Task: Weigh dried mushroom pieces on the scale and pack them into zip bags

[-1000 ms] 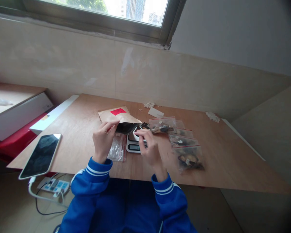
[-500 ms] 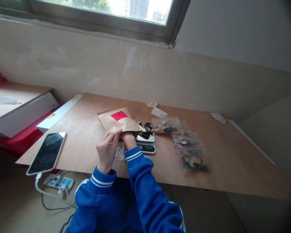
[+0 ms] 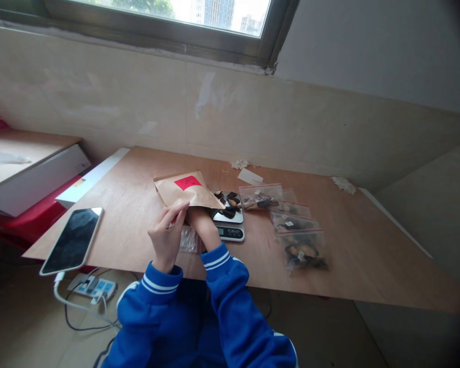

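Note:
A brown kraft paper bag with a red label lies tilted over the table, its mouth towards me. My left hand pinches the bag's edge between thumb and fingers. Inside the mouth is my right hand, its fingers hidden by the paper. Just right of the bag, a digital kitchen scale carries dark dried pieces that look like sliced mushrooms. Beneath my wrists rests a clear plastic bag.
Several red-striped zip bags holding dried pieces lie right of the scale. A white card and crumpled scraps lie by the wall. At the table's left edge is a phone with a cable; a power strip sits below.
My right wrist has shifted slightly left, with its hand still in the paper bag. The bag has moved a little, showing more of the pieces on the scale.

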`<control>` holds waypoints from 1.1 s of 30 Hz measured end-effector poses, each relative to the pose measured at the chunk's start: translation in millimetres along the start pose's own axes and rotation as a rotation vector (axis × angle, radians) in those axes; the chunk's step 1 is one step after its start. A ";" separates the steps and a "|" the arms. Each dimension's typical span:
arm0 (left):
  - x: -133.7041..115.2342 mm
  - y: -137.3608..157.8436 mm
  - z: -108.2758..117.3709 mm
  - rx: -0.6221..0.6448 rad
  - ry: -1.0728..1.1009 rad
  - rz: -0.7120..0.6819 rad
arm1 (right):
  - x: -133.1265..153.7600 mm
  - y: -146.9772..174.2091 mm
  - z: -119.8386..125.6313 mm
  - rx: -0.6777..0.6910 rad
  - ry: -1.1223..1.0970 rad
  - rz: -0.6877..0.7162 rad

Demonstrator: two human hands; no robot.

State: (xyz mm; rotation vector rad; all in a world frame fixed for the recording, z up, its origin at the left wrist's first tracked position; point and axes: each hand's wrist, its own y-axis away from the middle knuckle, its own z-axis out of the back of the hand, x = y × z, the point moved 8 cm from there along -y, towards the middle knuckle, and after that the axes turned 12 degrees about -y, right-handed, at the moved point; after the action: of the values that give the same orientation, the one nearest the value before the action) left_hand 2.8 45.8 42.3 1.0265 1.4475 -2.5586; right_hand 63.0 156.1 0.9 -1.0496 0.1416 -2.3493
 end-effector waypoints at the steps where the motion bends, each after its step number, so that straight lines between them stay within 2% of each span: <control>1: 0.4 -0.6 0.4 -0.002 -0.003 0.002 | 1.0 4.2 -1.5 0.038 -0.004 0.003; 3: 1.4 -1.9 0.8 -0.001 -0.009 0.009 | 3.7 15.0 -1.2 0.079 -0.005 0.011; 9: 1.6 -5.5 2.5 -0.012 -0.014 0.013 | 8.3 45.6 13.3 0.015 -0.040 0.007; 18: 3.2 -7.0 -2.2 0.052 -0.020 0.029 | 8.4 60.8 34.4 -0.104 -0.210 0.078; 24: 2.8 -5.6 -9.3 0.093 0.011 0.030 | 10.9 76.7 48.6 -0.233 -0.324 0.146; 28: 3.1 -7.4 -12.2 0.093 0.011 0.043 | 9.3 86.3 61.5 -0.386 -0.411 0.196; 33: 0.9 -10.5 -18.2 0.119 0.009 0.058 | -4.4 89.5 70.0 -0.521 -0.446 0.162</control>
State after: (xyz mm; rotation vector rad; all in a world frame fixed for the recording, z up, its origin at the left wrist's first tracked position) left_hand 8.3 66.0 43.3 1.0782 1.2616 -2.6296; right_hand 155.3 92.1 18.4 -1.7088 0.6647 -1.9148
